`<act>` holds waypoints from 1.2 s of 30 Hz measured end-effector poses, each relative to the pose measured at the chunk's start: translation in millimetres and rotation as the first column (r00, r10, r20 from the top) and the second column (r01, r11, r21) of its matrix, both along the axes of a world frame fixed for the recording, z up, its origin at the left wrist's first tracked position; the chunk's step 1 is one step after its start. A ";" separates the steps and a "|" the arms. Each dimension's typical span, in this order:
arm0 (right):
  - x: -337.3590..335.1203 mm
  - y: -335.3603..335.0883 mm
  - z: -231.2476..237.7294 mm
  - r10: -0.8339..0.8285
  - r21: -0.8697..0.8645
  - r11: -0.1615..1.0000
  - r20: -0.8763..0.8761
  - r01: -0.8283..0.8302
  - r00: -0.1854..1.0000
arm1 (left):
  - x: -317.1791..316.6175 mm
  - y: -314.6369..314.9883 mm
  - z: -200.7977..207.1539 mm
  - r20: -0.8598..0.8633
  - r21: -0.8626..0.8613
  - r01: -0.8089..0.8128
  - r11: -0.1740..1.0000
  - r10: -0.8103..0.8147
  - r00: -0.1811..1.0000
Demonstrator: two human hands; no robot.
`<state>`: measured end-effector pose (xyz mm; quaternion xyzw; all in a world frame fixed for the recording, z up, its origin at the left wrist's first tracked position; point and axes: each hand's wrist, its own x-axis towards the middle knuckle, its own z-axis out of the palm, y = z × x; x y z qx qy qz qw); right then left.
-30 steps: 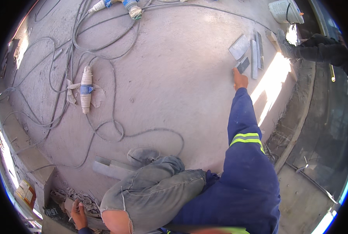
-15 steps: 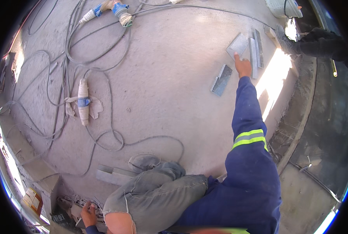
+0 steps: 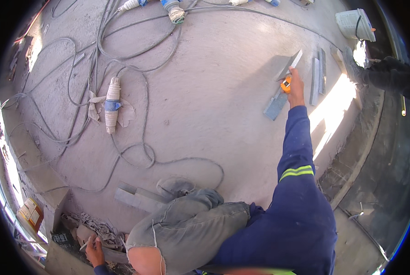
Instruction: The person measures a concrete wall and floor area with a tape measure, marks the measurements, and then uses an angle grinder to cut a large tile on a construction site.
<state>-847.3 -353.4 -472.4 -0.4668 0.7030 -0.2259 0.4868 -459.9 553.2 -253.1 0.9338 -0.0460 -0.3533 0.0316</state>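
Observation:
Far out to the right, my right hand (image 3: pixel 296 89) grips a plastering trowel by its orange handle (image 3: pixel 286 84). Its flat grey metal blade (image 3: pixel 291 64) is tilted up off the floor. Just below that hand lies a blue-grey rectangular plate (image 3: pixel 274 108), partly covered by it. To its right, two long narrow grey pieces (image 3: pixel 315 82) lie side by side. My left hand (image 3: pixel 94 252) is low at the left, beside torn rubble and scraps (image 3: pixel 97 228); its fingers look apart, and a small pale strip shows near them.
Grey cables loop across the concrete floor at left, with a tape-wrapped connector (image 3: pixel 112 105) among them. A white bucket (image 3: pixel 355 25) stands far right, near another person's dark-clothed leg (image 3: pixel 388 73). Grey blocks (image 3: pixel 138 198) lie by my shoe. A yellow-brown container (image 3: pixel 30 214) stands lower left.
My right hand has picked the flat trowel up from the floor and tipped it, so its orange handle shows. My left hand has shifted slightly left. The whole view has moved a little.

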 end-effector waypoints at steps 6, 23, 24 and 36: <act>20.3 135.9 11.2 -0.015 0.100 0.995 0.431 -0.031 0.902 | -21.7 -12.7 -11.5 0.003 -0.084 0.060 0.995 -0.060 0.998; -36.2 103.1 0.3 0.357 0.233 0.930 -0.753 -0.283 0.553 | -25.9 -25.8 1.0 0.114 -0.161 0.138 0.977 -0.121 0.986; -29.5 112.1 6.1 0.344 0.201 0.929 -0.782 -0.312 0.520 | -30.0 -20.5 0.9 0.104 -0.139 0.146 0.979 -0.132 0.986; 79.3 203.8 25.3 0.479 0.229 0.815 -0.783 -0.532 0.397 | -53.9 12.7 5.2 0.110 -0.133 0.074 0.988 -0.060 0.992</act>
